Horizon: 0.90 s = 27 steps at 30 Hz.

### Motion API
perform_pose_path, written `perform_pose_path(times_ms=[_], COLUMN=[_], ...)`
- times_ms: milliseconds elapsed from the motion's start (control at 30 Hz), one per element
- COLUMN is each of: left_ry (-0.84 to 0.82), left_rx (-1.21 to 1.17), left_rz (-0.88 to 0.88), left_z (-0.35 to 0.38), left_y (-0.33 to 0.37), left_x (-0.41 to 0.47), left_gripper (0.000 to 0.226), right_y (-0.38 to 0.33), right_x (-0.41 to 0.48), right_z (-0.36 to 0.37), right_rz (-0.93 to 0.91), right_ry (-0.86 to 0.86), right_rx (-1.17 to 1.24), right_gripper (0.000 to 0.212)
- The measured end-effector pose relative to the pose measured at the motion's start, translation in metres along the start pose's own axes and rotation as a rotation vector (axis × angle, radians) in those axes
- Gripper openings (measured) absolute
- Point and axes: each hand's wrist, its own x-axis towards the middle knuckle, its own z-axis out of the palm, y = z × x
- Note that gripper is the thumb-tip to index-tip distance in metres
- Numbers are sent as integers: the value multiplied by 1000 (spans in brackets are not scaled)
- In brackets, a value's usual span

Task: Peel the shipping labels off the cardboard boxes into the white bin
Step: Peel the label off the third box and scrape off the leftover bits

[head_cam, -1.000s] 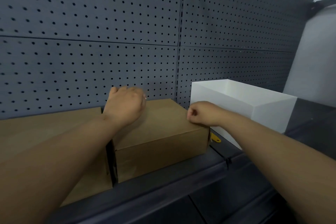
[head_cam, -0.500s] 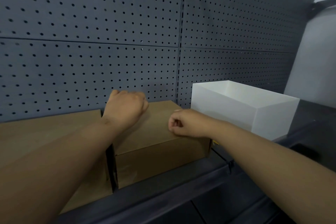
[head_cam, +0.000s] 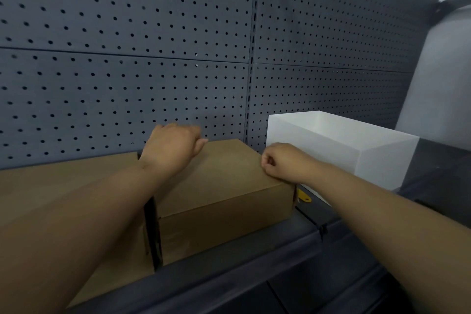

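Ok so here's my view: two brown cardboard boxes sit side by side on a dark shelf in front of a grey pegboard wall. The smaller box is in the middle, and the bigger box is to its left, mostly hidden under my left forearm, with a thin dark gap between them.

My left hand is up at the back left corner of the smaller box, fingers curled down over the far edge, so I can't tell if they're actually gripping anything back there. My right hand rests on the right edge of that same box's top, fingers curled in tight with the thumb pressed against them. Looks like a pinch, but I honestly can't make out anything between the fingertips.

The white bin is just right of the smaller box, open on top, close behind my right wrist. A small yellow tab pokes out low down between the box and the bin.

I can't see any shipping label on the faces showing.
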Motion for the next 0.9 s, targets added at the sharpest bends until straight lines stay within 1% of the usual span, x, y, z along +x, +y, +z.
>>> perform_pose_path(times_ms=[67,133,167,233,333,367,400,467,533,567,633,733,767,833,900], left_ry=[-11,-27,-38,-59,-93,-104,-111,-121,-124,-129,-144,-159,-160,-157,-147], left_rx=[-35,-59,-72,-121,-185,-196,-205,-218,-230,-235,-230,-217,-214,-208,-208], left_rz=[25,35,33,18,-11,-19,-26,-31,-32,-35,-47,-67,-71,-76,-76], left_z=[2,3,4,6,7,7,7,6,4,3,0,-3,-4,-5,-7], left_y=[0,0,0,-2,-4,-5,-5,-5,-8,-10,-14,-19,-20,-20,-21], left_x=[2,4,4,4,2,1,1,1,2,2,4,7,7,8,8], left_gripper=[31,26,25,22,21,21,21,21,22,21,20,21,21,22,22], right_y=[-20,-39,-40,-28,-9,-13,-23,-51,-65,-62,-42,-17,-20,-40,-59], right_x=[3,3,3,5,18,24,29,34,33,33,35,46,51,57,57], right_z=[11,18,16,7,2,5,9,20,24,21,13,9,12,22,28], right_rz=[-93,-216,-246,-201,-11,11,-9,-140,-266,-286,-236,-48,-36,-117,-238], right_ry=[34,-20,-54,-97,-58,-44,-36,-47,-111,-141,-164,-95,-74,-48,-92], right_rx=[27,97,126,138,54,47,63,126,167,170,158,82,74,89,146], right_gripper=[16,12,10,10,19,21,20,14,10,10,11,18,21,19,9])
